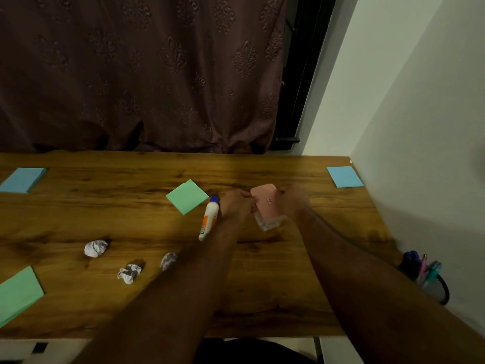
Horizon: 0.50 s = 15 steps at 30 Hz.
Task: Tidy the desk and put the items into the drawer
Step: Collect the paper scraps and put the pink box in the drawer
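- Setting: a home study corner.
- Wooden desk (262,285) set against a white wall (406,101).
- Dark patterned curtain (131,74) hangs behind the desk.
- Sticky note pads (188,197), a glue bottle (208,218) and a pen holder (430,274) point to desk work.

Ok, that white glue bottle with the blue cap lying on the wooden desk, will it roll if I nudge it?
Probably. The white glue bottle with the blue cap lies on its side on the flat wooden desk and looks round, so a sideways push would likely roll it. It looks like smooth plastic, so perhaps a little slippery.
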### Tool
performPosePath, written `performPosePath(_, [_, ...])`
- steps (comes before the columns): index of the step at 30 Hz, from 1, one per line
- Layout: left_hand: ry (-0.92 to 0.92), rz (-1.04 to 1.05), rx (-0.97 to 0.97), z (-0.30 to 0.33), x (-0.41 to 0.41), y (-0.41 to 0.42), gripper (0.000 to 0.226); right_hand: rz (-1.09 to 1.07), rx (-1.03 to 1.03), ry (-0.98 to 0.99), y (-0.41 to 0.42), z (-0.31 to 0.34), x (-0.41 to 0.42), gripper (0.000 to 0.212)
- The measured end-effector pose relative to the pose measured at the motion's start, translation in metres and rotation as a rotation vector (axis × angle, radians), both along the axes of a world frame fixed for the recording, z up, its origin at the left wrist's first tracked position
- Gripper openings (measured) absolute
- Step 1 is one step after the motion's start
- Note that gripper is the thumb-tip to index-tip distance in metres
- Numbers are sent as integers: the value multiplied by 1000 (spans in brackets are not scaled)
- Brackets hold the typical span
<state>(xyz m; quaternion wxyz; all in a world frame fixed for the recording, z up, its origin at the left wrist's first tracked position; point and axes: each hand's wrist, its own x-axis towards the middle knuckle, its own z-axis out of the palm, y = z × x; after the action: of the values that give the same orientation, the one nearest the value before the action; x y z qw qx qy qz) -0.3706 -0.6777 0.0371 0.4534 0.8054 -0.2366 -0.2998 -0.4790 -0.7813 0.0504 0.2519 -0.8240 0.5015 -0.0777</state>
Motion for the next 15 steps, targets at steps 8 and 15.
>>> performPosePath(8, [45, 60, 34, -2, -3, -1, 30, -89, 123, -106, -5, -14, 2, 31])
performPosePath(15, [205, 70, 51, -7, -5, 0, 32, -228, 352, -316, -11, -24, -2, 29])
